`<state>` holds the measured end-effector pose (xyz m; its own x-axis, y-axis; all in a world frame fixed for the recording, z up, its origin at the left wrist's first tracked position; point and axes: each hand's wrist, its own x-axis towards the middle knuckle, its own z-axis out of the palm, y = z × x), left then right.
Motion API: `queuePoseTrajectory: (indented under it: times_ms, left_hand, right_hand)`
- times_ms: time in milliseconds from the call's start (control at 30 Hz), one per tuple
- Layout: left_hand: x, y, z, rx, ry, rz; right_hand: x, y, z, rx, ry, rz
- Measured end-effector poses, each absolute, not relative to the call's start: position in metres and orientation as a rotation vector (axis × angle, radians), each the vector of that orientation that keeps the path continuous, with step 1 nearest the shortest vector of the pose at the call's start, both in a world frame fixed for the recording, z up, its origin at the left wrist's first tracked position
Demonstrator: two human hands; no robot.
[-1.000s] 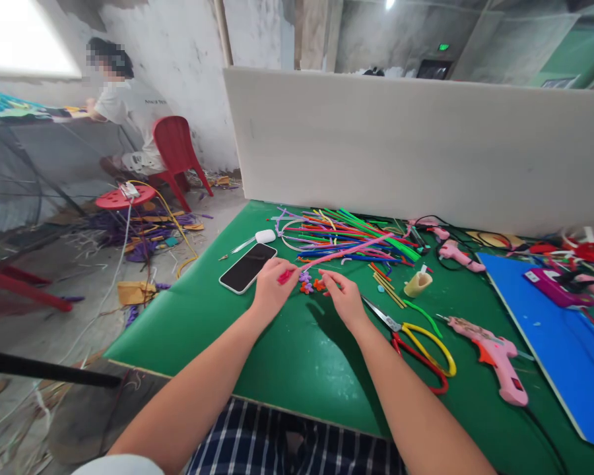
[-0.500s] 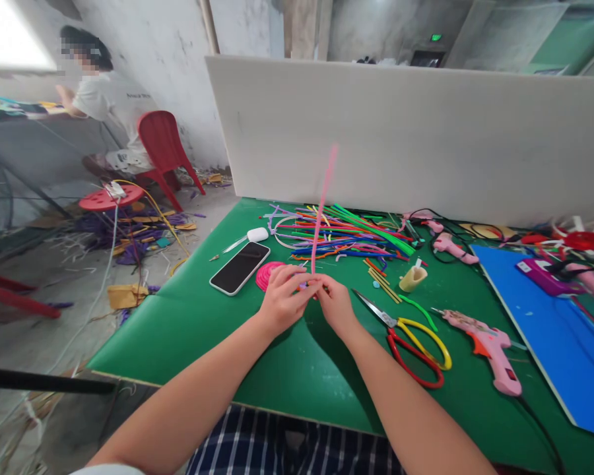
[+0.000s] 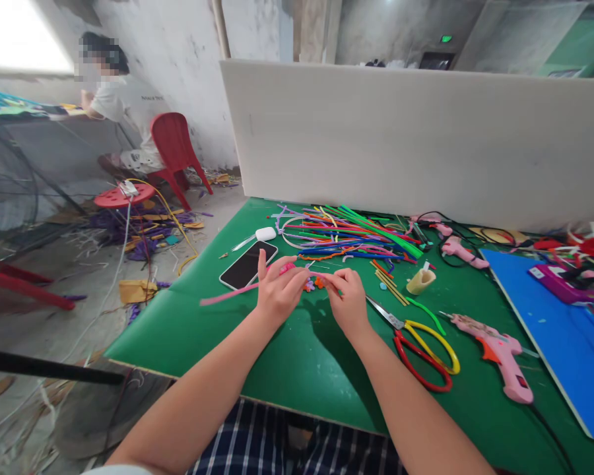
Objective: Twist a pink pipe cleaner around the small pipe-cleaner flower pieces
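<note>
A pink pipe cleaner (image 3: 230,295) runs nearly level between my hands, its free end sticking out to the left past my left hand. My left hand (image 3: 281,290) pinches it near its middle, with the index finger raised. The fingertips of my right hand (image 3: 345,297) are closed on its right end. Behind my left hand a coiled bright pink piece (image 3: 288,267) shows in part. Small orange flower-like pieces (image 3: 319,282) and purple ones (image 3: 309,285) lie on the table between my hands, partly covered.
On the green table (image 3: 188,330) lie a phone (image 3: 247,265), a white case (image 3: 266,233), a pile of coloured pipe cleaners (image 3: 346,232), scissors (image 3: 420,343), a pink glue gun (image 3: 499,353) and a blue board (image 3: 549,343). A white panel (image 3: 416,138) stands behind. A person (image 3: 129,105) sits far left.
The pink pipe cleaner has swung from upright to nearly level, pointing left. My hands have moved slightly apart. The view has shifted a little to the left.
</note>
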<state>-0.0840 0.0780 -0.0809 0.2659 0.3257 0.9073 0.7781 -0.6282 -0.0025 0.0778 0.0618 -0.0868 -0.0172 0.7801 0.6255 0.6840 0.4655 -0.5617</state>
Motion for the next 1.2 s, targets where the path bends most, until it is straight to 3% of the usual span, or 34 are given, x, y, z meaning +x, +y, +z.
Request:
queuePoseTrajectory:
  times_ms: [133, 367, 700, 833, 1033, 1200]
  left_hand:
    - [-0.085, 0.079, -0.082, -2.086, -1.039, -1.349]
    - [-0.086, 0.081, -0.083, -2.161, -1.017, -1.333]
    - [-0.083, 0.083, -0.084, -2.264, -1.038, -1.284]
    - [-0.084, 0.084, -0.085, -2.262, -1.047, -1.291]
    - [-0.088, 0.086, -0.083, -2.313, -0.992, -1.335]
    - [-0.092, 0.091, -0.082, -2.244, -1.070, -1.377]
  right_hand:
    - [0.078, 0.062, -0.086, -1.247, -1.626, 0.358]
    - [0.076, 0.065, -0.084, -1.130, -1.230, 1.184]
    - [0.075, 0.063, -0.081, -1.101, -1.152, 1.308]
    - [0.078, 0.065, -0.083, -1.191, -1.332, 1.109]
    - [0.101, 0.073, -0.073, -1.361, -1.913, 0.482]
    - [0.147, 0.119, -0.056, -1.952, -1.967, -0.018]
